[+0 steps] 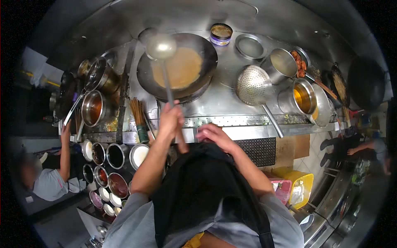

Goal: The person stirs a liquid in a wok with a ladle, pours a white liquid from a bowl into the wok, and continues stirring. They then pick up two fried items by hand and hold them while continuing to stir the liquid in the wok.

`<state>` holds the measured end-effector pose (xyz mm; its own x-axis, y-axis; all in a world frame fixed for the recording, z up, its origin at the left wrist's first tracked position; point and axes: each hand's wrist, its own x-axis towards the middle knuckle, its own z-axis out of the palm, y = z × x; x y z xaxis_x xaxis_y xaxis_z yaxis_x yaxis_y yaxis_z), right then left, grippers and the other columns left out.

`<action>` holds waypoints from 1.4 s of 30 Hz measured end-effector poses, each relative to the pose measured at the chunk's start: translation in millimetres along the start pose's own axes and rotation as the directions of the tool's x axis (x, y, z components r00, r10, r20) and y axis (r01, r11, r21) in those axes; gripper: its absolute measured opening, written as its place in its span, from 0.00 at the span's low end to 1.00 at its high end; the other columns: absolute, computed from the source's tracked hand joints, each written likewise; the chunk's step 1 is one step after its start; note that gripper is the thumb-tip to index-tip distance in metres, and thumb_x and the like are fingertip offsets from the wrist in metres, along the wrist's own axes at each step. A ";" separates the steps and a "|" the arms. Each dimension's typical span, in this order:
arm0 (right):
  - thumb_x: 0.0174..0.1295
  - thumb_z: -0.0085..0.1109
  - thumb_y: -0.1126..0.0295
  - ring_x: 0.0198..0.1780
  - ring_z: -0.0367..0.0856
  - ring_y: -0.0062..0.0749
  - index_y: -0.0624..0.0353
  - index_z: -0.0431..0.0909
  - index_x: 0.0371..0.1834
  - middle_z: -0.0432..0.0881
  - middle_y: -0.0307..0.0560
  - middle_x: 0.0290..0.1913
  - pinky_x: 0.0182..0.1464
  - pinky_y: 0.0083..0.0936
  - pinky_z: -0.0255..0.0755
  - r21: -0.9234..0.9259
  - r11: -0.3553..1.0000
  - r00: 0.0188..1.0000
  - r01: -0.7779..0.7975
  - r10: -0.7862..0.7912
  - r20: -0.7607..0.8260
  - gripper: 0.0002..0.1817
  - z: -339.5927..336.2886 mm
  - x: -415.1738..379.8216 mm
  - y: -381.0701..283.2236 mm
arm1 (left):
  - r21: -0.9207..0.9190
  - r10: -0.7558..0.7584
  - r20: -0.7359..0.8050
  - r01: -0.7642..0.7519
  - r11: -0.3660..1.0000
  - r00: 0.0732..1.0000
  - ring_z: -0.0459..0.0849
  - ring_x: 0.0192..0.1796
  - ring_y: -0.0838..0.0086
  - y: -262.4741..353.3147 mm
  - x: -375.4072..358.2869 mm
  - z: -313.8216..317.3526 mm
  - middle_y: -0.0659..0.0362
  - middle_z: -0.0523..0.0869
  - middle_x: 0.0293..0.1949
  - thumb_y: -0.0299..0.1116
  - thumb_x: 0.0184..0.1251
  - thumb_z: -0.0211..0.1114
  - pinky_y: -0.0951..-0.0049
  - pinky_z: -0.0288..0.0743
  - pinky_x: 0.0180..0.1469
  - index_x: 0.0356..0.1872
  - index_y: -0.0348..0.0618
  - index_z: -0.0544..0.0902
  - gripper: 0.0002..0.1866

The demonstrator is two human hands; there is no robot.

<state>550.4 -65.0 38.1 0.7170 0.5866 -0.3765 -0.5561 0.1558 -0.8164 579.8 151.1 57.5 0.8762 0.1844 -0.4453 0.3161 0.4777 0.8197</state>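
Note:
My left hand (170, 122) is closed around the long handle of a ladle (161, 47), whose wooden end points back toward my apron. The ladle's bowl is raised over the left side of a large dark wok (209, 56), slightly blurred. Brownish liquid (178, 68) lies spread in the wok. At the front edge of the steel stove, my right hand (216, 136) hangs with its fingers loosely stretched leftward; its fingertips are smeared, and I see nothing held. A bundle of bamboo sticks (137, 109) stands left of my left hand.
A perforated strainer (253, 84), a steel pot (281, 64) and a pot of yellow liquid (304, 97) stand to the right. Seasoning containers (118, 155) crowd the left. A co-worker (53, 177) holds a pan handle at far left; another person (370, 149) is at far right.

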 end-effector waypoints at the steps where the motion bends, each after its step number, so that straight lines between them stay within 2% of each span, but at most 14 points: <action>1: 0.65 0.58 0.64 0.32 0.79 0.25 0.58 0.72 0.50 0.80 0.41 0.34 0.36 0.20 0.74 0.202 0.971 0.992 -0.127 0.122 0.035 0.14 20.1 -2.0 -30.6 | 0.092 0.039 0.052 -0.043 0.995 0.998 0.76 0.25 0.79 -14.5 8.7 23.7 0.63 0.76 0.27 0.28 0.64 0.56 0.78 0.71 0.24 0.56 0.41 0.69 0.19; 5: 0.59 0.57 0.73 0.19 0.68 0.18 0.57 0.72 0.53 0.72 0.36 0.26 0.18 0.19 0.62 0.394 0.918 0.980 0.036 0.045 -0.195 0.17 -9.5 7.3 -64.9 | 0.395 0.209 0.478 -0.421 0.817 0.853 0.80 0.46 0.69 -25.3 24.1 73.2 0.56 0.83 0.43 0.34 0.70 0.59 0.70 0.75 0.52 0.66 0.39 0.64 0.26; 8: 0.60 0.55 0.71 0.21 0.72 0.19 0.59 0.73 0.52 0.75 0.38 0.25 0.20 0.19 0.66 -0.329 0.942 0.842 -0.059 -0.131 -0.524 0.16 -98.4 15.1 -87.9 | 0.612 0.253 0.487 -0.534 0.583 0.836 0.80 0.50 0.71 -1.5 -25.8 53.2 0.56 0.83 0.44 0.32 0.70 0.60 0.70 0.71 0.58 0.68 0.40 0.65 0.27; 9: 0.59 0.54 0.70 0.22 0.78 0.32 0.60 0.73 0.52 0.79 0.45 0.26 0.23 0.29 0.72 -0.591 0.783 0.766 -0.193 -0.256 -0.589 0.17 -148.1 30.7 -89.0 | 0.659 0.232 0.421 -0.472 0.586 0.877 0.80 0.49 0.72 -9.8 -35.2 33.0 0.56 0.83 0.43 0.32 0.69 0.60 0.71 0.72 0.56 0.65 0.40 0.69 0.24; 10: 0.59 0.53 0.69 0.31 0.83 0.50 0.61 0.72 0.52 0.82 0.57 0.32 0.35 0.41 0.77 -0.972 0.166 0.648 -0.165 -0.725 -0.234 0.17 -228.1 57.5 -67.9 | 0.701 0.214 0.343 -0.401 0.590 0.915 0.80 0.48 0.74 -23.3 -43.9 8.8 0.57 0.84 0.42 0.31 0.69 0.61 0.73 0.73 0.54 0.62 0.40 0.72 0.22; 13: 0.59 0.50 0.64 0.48 0.80 0.61 0.61 0.70 0.52 0.82 0.66 0.43 0.53 0.47 0.73 -0.767 0.149 0.613 -0.624 -0.515 -0.599 0.19 -278.0 95.4 -127.7 | 0.795 0.198 0.070 -0.175 0.581 0.978 0.81 0.42 0.76 -66.3 -87.0 -59.2 0.55 0.85 0.39 0.30 0.68 0.62 0.76 0.75 0.47 0.56 0.39 0.78 0.17; 15: 0.57 0.51 0.67 0.36 0.84 0.56 0.63 0.77 0.36 0.84 0.59 0.35 0.38 0.44 0.78 -0.839 0.021 0.733 -0.544 -0.476 -0.486 0.11 -423.8 168.3 -106.9 | 0.775 0.206 -0.049 -0.093 0.625 0.977 0.81 0.42 0.76 -88.3 -119.8 -81.8 0.54 0.86 0.39 0.29 0.67 0.62 0.75 0.75 0.47 0.56 0.39 0.78 0.17; 17: 0.61 0.50 0.68 0.20 0.72 0.24 0.57 0.71 0.27 0.74 0.41 0.21 0.19 0.20 0.67 -0.078 0.975 0.817 -0.210 0.131 -0.561 0.08 -384.3 155.7 -148.2 | 0.793 0.159 -0.172 0.040 0.608 0.972 0.82 0.41 0.74 -108.3 -151.4 -97.7 0.53 0.86 0.39 0.28 0.67 0.62 0.73 0.76 0.46 0.55 0.39 0.78 0.16; 19: 0.60 0.50 0.70 0.17 0.69 0.15 0.49 0.67 0.19 0.71 0.31 0.16 0.16 0.13 0.63 0.318 0.932 0.845 -0.172 0.306 -0.439 0.10 -358.7 152.1 -182.8 | 0.722 0.130 -0.262 0.105 0.684 0.956 0.85 0.39 0.67 -117.2 -169.8 -91.9 0.51 0.86 0.37 0.27 0.66 0.62 0.70 0.77 0.44 0.52 0.41 0.80 0.14; 24: 0.57 0.47 0.73 0.11 0.68 0.28 0.56 0.68 0.33 0.69 0.41 0.14 0.12 0.26 0.60 -0.540 0.745 0.808 -0.392 -0.001 -0.589 0.02 -344.6 141.7 -153.6 | 0.778 0.162 -0.198 0.055 0.626 0.967 0.86 0.44 0.61 -120.0 -181.0 -67.7 0.48 0.85 0.43 0.30 0.66 0.62 0.66 0.77 0.47 0.52 0.42 0.80 0.14; 29: 0.57 0.51 0.72 0.14 0.71 0.31 0.57 0.71 0.26 0.71 0.41 0.17 0.14 0.28 0.64 -0.596 0.728 0.828 -0.338 -0.071 -0.556 0.04 -342.2 87.4 -145.2 | 0.854 0.265 -0.021 -0.121 0.506 0.964 0.84 0.45 0.55 -86.8 -187.2 -48.4 0.47 0.85 0.42 0.30 0.64 0.61 0.62 0.77 0.47 0.50 0.42 0.81 0.14; 36: 0.57 0.56 0.68 0.48 0.79 0.64 0.60 0.69 0.58 0.81 0.68 0.39 0.50 0.49 0.72 -0.856 0.214 0.586 -0.470 -0.650 -0.484 0.24 -218.2 -31.3 -89.6 | 0.822 0.351 0.103 -0.279 0.496 0.931 0.84 0.41 0.56 -76.2 -205.3 -54.5 0.49 0.85 0.39 0.26 0.62 0.62 0.62 0.77 0.42 0.48 0.40 0.81 0.13; 39: 0.58 0.53 0.68 0.41 0.83 0.56 0.63 0.70 0.54 0.83 0.62 0.34 0.43 0.43 0.76 -0.863 0.254 0.539 -0.437 -0.693 -0.478 0.21 -201.5 -39.0 -64.4 | 0.825 0.390 0.233 -0.394 0.405 0.891 0.84 0.40 0.56 -75.2 -205.1 -55.0 0.49 0.84 0.37 0.27 0.63 0.62 0.62 0.77 0.42 0.48 0.41 0.81 0.12; 42: 0.62 0.52 0.71 0.26 0.77 0.29 0.57 0.70 0.43 0.74 0.42 0.24 0.28 0.29 0.73 -0.379 0.924 0.772 0.051 -0.277 -0.572 0.08 -144.5 -53.0 -52.6 | 0.817 0.465 0.416 -0.546 0.188 0.782 0.83 0.43 0.56 -73.8 -185.2 -39.9 0.50 0.85 0.38 0.30 0.65 0.61 0.62 0.76 0.47 0.47 0.41 0.82 0.12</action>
<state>602.3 -219.1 37.7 0.9481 -0.0455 -0.3148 -0.3180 -0.1272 -0.9395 379.7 115.9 65.1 0.9832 0.0092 0.1823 -0.1216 -0.7120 0.6915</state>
